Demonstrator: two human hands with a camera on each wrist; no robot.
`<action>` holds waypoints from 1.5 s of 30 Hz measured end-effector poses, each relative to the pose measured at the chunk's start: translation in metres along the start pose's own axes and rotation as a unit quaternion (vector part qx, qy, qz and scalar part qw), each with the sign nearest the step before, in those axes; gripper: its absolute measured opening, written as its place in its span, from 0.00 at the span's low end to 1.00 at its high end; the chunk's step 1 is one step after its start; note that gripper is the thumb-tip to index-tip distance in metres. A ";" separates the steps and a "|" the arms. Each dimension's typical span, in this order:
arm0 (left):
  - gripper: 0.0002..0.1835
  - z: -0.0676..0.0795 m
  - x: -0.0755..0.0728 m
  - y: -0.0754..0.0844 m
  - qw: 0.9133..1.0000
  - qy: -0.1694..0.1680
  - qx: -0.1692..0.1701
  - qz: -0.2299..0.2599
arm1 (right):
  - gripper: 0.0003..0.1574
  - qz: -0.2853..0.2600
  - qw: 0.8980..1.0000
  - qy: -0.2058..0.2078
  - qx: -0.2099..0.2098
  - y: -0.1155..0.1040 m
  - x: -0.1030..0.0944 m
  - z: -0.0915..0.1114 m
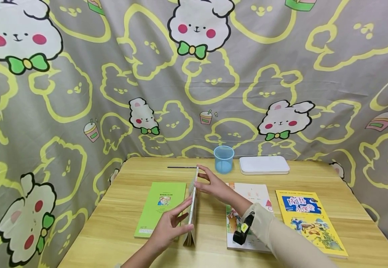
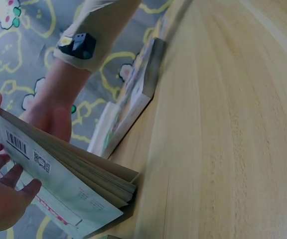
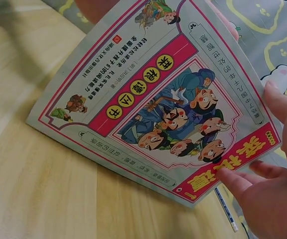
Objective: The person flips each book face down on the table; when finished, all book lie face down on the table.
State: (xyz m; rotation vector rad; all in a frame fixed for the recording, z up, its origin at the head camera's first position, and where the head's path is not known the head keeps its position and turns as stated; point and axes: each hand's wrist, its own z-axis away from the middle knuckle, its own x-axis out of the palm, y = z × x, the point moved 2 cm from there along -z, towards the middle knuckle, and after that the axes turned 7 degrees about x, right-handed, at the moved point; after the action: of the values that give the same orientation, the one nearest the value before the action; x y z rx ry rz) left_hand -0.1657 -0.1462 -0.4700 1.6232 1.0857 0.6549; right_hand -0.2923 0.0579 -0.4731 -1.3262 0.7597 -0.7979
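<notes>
A paperback book point(image 1: 193, 209) stands on edge over the middle of the table, its spread pages showing at the near end. My left hand point(image 1: 170, 227) holds its near part, thumb at one side and fingers against the back cover, where a barcode point(image 2: 17, 141) shows in the left wrist view. At the far end my right hand point(image 1: 215, 184) pinches it between thumb and fingers. The right wrist view shows its front cover point(image 3: 178, 114), with cartoon figures and a pink title band.
Left of the held book lies a green book point(image 1: 147, 216). On the right are a white-and-pink book point(image 1: 252, 193), partly under the right forearm, and a yellow book point(image 1: 309, 223). Behind stand a blue cup point(image 1: 223, 160), a white case point(image 1: 264, 165) and a pencil point(image 1: 180, 167).
</notes>
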 end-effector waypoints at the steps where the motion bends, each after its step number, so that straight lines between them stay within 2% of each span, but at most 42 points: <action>1: 0.38 0.000 0.000 0.000 1.000 0.001 0.001 -0.005 | 0.53 -0.007 1.000 -0.003 -0.001 0.001 0.000 0.000; 9: 0.38 -0.001 0.008 -0.003 0.998 0.009 0.006 -0.059 | 0.54 -0.021 1.000 -0.018 -0.006 0.003 -0.007 0.005; 15: 0.38 -0.002 0.015 -0.008 0.997 0.003 0.016 -0.069 | 0.52 -0.020 1.000 -0.008 0.006 0.003 -0.014 0.010; 19: 0.39 -0.003 0.018 -0.012 0.997 0.002 0.021 -0.068 | 0.52 -0.001 1.000 -0.001 -0.003 0.002 -0.017 0.013; 23: 0.44 -0.003 0.021 -0.016 0.997 -0.002 0.014 -0.073 | 0.52 0.018 1.000 0.003 -0.007 0.002 -0.020 0.015; 33: 0.50 -0.001 0.020 -0.039 0.995 -0.032 -0.033 -0.092 | 0.50 0.091 0.995 0.021 -0.016 0.004 -0.028 0.022; 41: 0.49 -0.002 0.020 -0.043 0.993 -0.052 -0.024 -0.103 | 0.51 0.091 0.995 0.024 -0.020 0.004 -0.033 0.026; 45: 0.49 -0.003 0.021 -0.042 0.990 -0.056 -0.022 -0.124 | 0.52 0.094 0.995 0.029 -0.019 0.005 -0.036 0.029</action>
State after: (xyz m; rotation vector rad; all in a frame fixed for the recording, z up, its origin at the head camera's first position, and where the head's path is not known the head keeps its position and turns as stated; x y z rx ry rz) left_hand -0.1729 -0.1232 -0.5105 1.4386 1.1589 0.4156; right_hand -0.2867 0.1040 -0.4746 -1.2483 0.9341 -0.6773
